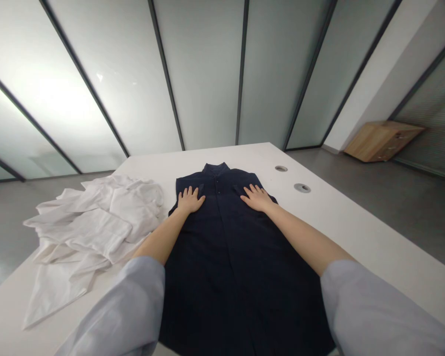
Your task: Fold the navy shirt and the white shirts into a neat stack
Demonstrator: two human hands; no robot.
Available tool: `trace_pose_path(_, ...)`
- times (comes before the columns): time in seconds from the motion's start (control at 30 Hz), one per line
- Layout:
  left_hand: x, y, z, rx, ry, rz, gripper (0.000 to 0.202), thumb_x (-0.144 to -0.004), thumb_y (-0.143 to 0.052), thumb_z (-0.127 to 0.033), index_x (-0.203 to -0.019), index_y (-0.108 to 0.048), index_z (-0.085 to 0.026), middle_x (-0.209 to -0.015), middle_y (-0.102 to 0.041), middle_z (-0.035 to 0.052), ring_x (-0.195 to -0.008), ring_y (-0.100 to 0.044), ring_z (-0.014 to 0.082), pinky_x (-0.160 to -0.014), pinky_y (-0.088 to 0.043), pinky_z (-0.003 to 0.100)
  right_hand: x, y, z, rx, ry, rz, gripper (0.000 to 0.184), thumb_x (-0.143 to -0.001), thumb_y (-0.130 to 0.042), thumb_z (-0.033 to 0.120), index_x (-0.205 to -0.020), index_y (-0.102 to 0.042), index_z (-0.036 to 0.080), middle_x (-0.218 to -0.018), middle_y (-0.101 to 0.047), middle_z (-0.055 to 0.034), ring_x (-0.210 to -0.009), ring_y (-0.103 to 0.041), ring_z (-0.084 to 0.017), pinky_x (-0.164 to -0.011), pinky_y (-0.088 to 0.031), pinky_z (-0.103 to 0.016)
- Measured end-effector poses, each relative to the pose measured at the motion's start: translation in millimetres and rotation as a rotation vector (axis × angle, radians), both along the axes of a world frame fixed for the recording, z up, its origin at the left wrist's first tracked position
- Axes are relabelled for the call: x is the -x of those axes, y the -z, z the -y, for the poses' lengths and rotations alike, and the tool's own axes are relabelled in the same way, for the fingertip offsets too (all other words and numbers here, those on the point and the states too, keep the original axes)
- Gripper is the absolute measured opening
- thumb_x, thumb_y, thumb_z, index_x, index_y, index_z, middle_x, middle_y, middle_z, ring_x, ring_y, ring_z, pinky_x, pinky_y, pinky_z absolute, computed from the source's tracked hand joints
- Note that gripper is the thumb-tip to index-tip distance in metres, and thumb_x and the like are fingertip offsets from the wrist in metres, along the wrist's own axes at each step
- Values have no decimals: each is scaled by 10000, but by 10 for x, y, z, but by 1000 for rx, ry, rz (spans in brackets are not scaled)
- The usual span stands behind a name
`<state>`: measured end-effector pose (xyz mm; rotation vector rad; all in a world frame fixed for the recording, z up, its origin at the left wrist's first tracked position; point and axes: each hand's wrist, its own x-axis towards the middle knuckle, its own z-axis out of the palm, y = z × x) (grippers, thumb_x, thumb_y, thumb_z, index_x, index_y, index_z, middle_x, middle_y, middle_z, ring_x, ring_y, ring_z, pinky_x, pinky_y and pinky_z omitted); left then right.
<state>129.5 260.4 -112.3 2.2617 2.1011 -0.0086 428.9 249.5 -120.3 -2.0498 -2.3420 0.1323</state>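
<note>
A dark navy shirt (226,247) lies spread face up on the white table (359,232), its collar at the far end and its buttoned front running toward me. My left hand (190,200) rests flat on the left chest, fingers spread, close to a chest pocket flap. On the right chest, my right hand (257,198) also lies flat with fingers apart. Neither hand grips the cloth. The shirt's sleeves do not show beside the body; I cannot tell how they lie. My forearms cover parts of its sides.
To the left, a loose heap of white cloth (107,217) lies on the table, one corner trailing toward me. Two round cable grommets (302,188) are set in the tabletop at right. Beyond stand frosted glass panels (203,74) and a wooden cabinet (381,141).
</note>
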Motion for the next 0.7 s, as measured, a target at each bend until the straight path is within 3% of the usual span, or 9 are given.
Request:
trace_pose_path(0.17, -5, -28, 159, 62, 0, -14, 753, -912, -192, -622, -1525, -247, -188, -1594, -171, 142, -1455, -162, 352, -1138, -179, 559, 35, -18, 205, 17, 11, 17, 699, -951, -224, 593, -1519, -285, 190, -1579, -233, -147, -1435, -224, -333, -1141, -190, -498)
trace_pose_path(0.3, -46, -66, 398, 97, 0, -39, 790, -885, -223, -671, -1513, -281, -195, -1581, -204, 164, -1435, -210, 387, -1094, -258, 579, 64, -25, 419, 13, 3, 49, 717, -945, -225, 609, -1515, -300, 181, -1570, -254, -159, -1426, -245, -349, -1121, -229, -514)
trace_pose_path(0.37, -54, -112, 507, 114, 24, -52, 822, -856, -257, -715, -1493, -332, -201, -1559, -262, 183, -1401, -284, 409, -1045, -333, 569, 64, -75, 509, -3, -23, 78, 705, -938, -249, 616, -1486, -373, 191, -1535, -335, -163, -1386, -328, -362, -1095, -271, -525)
trace_pose_path(0.43, -34, -186, 547, 147, 73, -62, 810, -827, -308, -741, -1437, -432, -223, -1500, -385, 187, -1328, -409, 410, -998, -393, 535, 34, -171, 540, -4, -86, 95, 615, -945, -278, 578, -1373, -541, 224, -1411, -516, -148, -1280, -477, -352, -1063, -313, -525)
trace_pose_path(0.5, 16, -282, 481, 179, 139, -61, 729, -820, -360, -725, -1341, -545, -248, -1391, -531, 161, -1226, -529, 379, -965, -430, 490, -21, -299, 480, 6, -149, 83, 495, -950, -326, 500, -1193, -684, 259, -1230, -660, -109, -1149, -587, -320, -1023, -366, -494)
trace_pose_path(0.57, 83, -382, 309, 158, 179, -43, 612, -848, -391, -652, -1262, -604, -256, -1292, -619, 125, -1156, -589, 337, -948, -449, 445, -83, -423, 323, -18, -169, 33, 404, -936, -384, 419, -1102, -725, 279, -1159, -700, -70, -1090, -622, -291, -980, -417, -437)
trace_pose_path(0.7, 172, -482, -173, -9, 119, 58, 457, -891, -418, -418, -1260, -601, -219, -1287, -629, 98, -1182, -581, 265, -972, -443, 352, -119, -530, -159, -136, -125, -100, 391, -910, -407, 273, -1176, -692, 248, -1237, -668, -40, -1150, -592, -236, -986, -424, -339)
